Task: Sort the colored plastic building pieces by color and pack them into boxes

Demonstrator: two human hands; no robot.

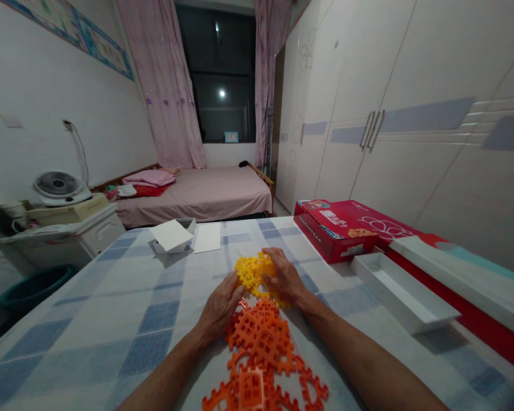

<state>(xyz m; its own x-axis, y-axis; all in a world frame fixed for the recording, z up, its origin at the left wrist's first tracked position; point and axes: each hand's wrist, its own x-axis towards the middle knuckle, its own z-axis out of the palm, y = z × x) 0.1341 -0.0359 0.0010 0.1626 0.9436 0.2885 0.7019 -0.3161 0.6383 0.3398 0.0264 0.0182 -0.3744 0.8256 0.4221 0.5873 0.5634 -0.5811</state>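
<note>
Left hand (223,305) and right hand (286,278) flank yellow pieces (249,272) on the table (107,319); can't tell if either grips. Yellow looks bunched already; orange pieces (260,337) lie nearer, apparently unheld.

Room: a home bedroom, I'd say
Bed (214,188): pink-covered, folded cloths (151,178) on it
Window (223,57): dark, between pink curtains (165,80)
Wardrobe (346,85): tall, white
Fan (59,185): near the bed

No text is legible. The red cardboard box (346,219) at right bears white characters (334,217) on top and a white label (353,250) on its side, both blurred.
</note>
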